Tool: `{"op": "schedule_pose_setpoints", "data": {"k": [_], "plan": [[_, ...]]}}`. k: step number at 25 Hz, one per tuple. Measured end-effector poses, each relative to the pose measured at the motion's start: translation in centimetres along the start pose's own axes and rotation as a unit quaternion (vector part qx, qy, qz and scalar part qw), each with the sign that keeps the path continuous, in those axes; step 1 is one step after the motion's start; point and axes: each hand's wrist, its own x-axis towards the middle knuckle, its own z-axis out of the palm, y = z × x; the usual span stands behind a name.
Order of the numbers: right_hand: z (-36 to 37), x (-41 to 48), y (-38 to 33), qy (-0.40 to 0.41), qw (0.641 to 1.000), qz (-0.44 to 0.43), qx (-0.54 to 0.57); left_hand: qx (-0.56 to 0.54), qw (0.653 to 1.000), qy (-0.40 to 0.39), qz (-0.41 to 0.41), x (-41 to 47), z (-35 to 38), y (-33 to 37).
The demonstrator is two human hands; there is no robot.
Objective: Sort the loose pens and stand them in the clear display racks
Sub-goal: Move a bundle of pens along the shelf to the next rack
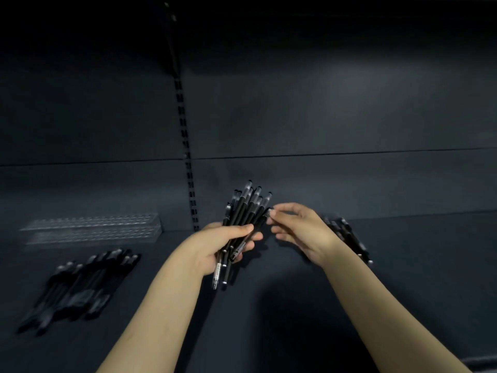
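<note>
Dark shelf under you: your left hand clamps the pen bundle, right fingers pinch one tip. Pull crooked and neighbours may spill; the rack sits far left.

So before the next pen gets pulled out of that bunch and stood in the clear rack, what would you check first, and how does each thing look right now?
1. Bunch of pens secure in the left hand: ok, fingers wrapped around it.
2. Right hand has one pen: ok, its fingertips pinch the tip of the rightmost pen of the bunch.
3. Clear rack within sight and unobstructed: ok, it sits at the back left of the shelf.
4. Rack slots free: cannot tell, too blurred, though no pens stand in it.
5. Pens sorted by type: cannot tell; one pile lies front left, another behind the right hand.
6. Light: not ok, dim.
</note>
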Motion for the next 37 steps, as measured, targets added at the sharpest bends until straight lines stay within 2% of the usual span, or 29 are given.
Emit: {"op": "schedule_pose_setpoints", "data": {"k": [4, 7, 9, 12, 15, 17, 20, 24, 29, 32, 34, 35, 37], "plan": [[9.2, -1.5, -0.6, -0.023, 0.996, 0.012, 0.08, -0.01, 0.999, 0.037, 0.021, -5.3, -6.4, 0.0], [17.2, -2.6, -0.8, -0.007, 0.988, 0.007, 0.156, -0.049, 0.991, 0.11, 0.052, -9.8, -13.5, -0.4], [22.4, -3.2, -1.0, -0.006, 0.985, 0.005, 0.17, -0.082, 0.982, 0.154, 0.067, -13.2, -19.3, -0.7], [30.4, -4.0, -0.5, -0.01, 0.994, -0.005, 0.107, -0.118, 0.972, 0.188, 0.073, -18.6, -27.4, -1.5], [35.2, -4.7, 0.4, -0.017, 0.998, -0.046, -0.035, -0.134, 0.968, 0.201, 0.066, -21.8, -31.9, -2.4], [36.6, -4.6, 0.7, -0.025, 0.993, -0.047, -0.108, -0.146, 0.968, 0.195, 0.055, -22.2, -33.5, -3.0], [36.3, -3.0, 1.0, 0.0, 0.99, -0.011, -0.141, -0.157, 0.973, 0.166, 0.043, -21.0, -34.2, -3.1], [35.1, 0.3, 1.1, 0.017, 0.973, 0.039, -0.228, -0.13, 0.983, 0.122, 0.045, -17.7, -33.9, -2.4], [34.7, 2.9, 2.5, 0.012, 0.948, 0.089, -0.304, -0.086, 0.99, 0.103, 0.043, -13.9, -34.1, -1.9], [35.1, 2.7, 1.9, 0.015, 0.928, 0.028, -0.371, -0.073, 0.992, 0.098, 0.042, -13.0, -35.1, -2.1], [36.4, 2.2, 1.1, -0.009, 0.957, -0.007, -0.289, -0.065, 0.993, 0.095, 0.037, -12.8, -35.9, -2.3], [37.4, 1.8, 0.7, -0.042, 0.978, 0.003, -0.206, -0.062, 0.993, 0.094, 0.035, -12.8, -36.3, -2.3], [40.0, 1.3, 0.0, -0.105, 0.99, 0.039, -0.084, -0.06, 0.993, 0.091, 0.039, -13.0, -37.3, -2.2]]}}
